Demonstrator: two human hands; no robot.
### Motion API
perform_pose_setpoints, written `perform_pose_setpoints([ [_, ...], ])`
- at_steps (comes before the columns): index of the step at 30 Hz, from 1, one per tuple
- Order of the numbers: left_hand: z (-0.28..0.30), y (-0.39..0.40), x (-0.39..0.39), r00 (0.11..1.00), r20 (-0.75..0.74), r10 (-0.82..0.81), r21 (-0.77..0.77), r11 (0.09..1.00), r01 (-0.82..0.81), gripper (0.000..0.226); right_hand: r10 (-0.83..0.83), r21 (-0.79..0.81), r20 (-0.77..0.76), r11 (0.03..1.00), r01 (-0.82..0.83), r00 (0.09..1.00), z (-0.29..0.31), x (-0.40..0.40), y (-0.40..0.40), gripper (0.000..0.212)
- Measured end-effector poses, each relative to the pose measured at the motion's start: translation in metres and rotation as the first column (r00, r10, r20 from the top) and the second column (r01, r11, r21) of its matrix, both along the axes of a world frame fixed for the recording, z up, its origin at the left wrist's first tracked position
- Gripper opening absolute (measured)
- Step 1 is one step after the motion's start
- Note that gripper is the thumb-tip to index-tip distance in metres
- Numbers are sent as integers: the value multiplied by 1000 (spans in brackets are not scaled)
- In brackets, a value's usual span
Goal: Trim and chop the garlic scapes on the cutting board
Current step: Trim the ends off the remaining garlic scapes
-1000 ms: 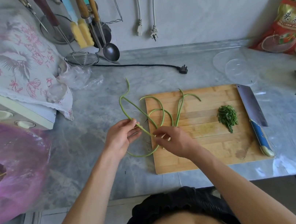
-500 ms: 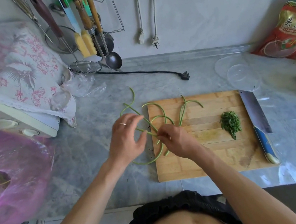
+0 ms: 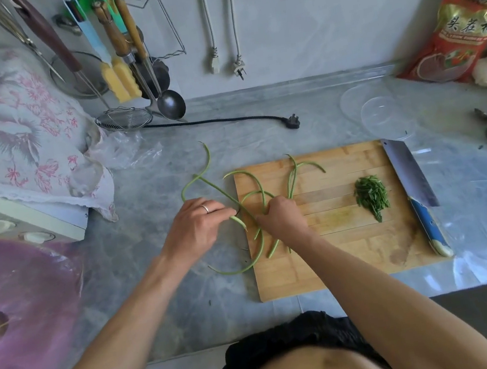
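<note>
Several long curly green garlic scapes (image 3: 251,183) lie across the left edge of the wooden cutting board (image 3: 340,252), some trailing onto the counter. My left hand (image 3: 195,232) pinches one scape end just left of the board. On the board's left part, my right hand (image 3: 282,219) grips the bunch of scapes where they cross. A small heap of chopped scapes (image 3: 372,196) sits on the board's right side. A cleaver (image 3: 415,187) with a blue handle lies along the board's right edge, untouched.
A pink plastic bag (image 3: 18,312) holding more scapes sits at the left. A cloth-covered appliance (image 3: 18,148) stands behind it. Hanging utensils (image 3: 122,60), a black plug cord (image 3: 257,117), clear plastic lids (image 3: 379,110) and a red food bag (image 3: 462,31) line the back.
My left hand has turned palm down and drawn one scape end toward the board's edge. My right hand has shifted slightly further onto the board, gathering the stalks.
</note>
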State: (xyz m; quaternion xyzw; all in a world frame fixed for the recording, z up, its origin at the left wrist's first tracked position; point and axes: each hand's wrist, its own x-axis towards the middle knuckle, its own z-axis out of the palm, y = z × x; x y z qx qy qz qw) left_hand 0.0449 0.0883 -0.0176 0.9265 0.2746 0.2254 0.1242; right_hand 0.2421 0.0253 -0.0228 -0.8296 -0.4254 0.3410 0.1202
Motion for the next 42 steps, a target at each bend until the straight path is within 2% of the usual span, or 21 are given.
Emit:
perform_pose_setpoints([
  [4, 2, 4, 4, 999, -7, -34, 47, 998, 34, 26, -20, 75, -55, 997, 24, 998, 6, 4, -2, 34],
  [8, 3, 12, 12, 991, -66, -116, 121, 985, 124, 33, 198, 232, -39, 955, -184, 980, 17, 9, -11, 20],
  [11, -2, 18, 22, 989, -58, -138, 145, 979, 145, 39, 263, 334, 4, 909, -249, 965, 18, 12, -14, 14],
  [15, -9, 22, 22, 993, -10, -115, 77, 990, 115, 45, 270, 428, -22, 873, -235, 963, 19, 13, -18, 10],
  [17, -10, 21, 18, 995, -11, -100, 33, 994, 100, 38, 264, 460, -32, 860, -221, 964, 19, 10, -18, 9],
  [20, -12, 22, 8, 1000, 15, -9, -43, 999, 10, 27, 168, 494, -101, 864, -97, 981, 17, 3, -12, 7],
  [22, -16, 24, -5, 989, 59, 134, -107, 986, -127, 26, 116, 471, -82, 880, -64, 990, 14, 0, -3, 10],
  [26, -23, 20, -28, 913, 142, 382, -286, 899, -331, 32, 242, 256, 49, 935, -247, 969, 2, -8, 25, 19],
  [29, -25, 15, -34, 866, 152, 476, -331, 850, -409, 23, 351, 79, 122, 929, -362, 928, 3, -25, 48, 29],
  [33, -22, 10, -33, 839, 142, 526, -400, 806, -437, 35, 423, -63, 196, 906, -419, 885, 3, -38, 70, 32],
  [36, -13, 11, -34, 805, 184, 565, -445, 778, -444, 31, 395, -31, 126, 918, -394, 910, 0, -36, 76, 18],
  [38, -4, 12, -36, 778, 224, 586, -438, 774, -457, 26, 310, 40, 49, 949, -312, 949, 0, -32, 78, 15],
  [42, 16, 16, -40, 785, 235, 573, -398, 794, -460, 33, 122, 225, -154, 971, -85, 980, 14, -21, 70, 25],
])
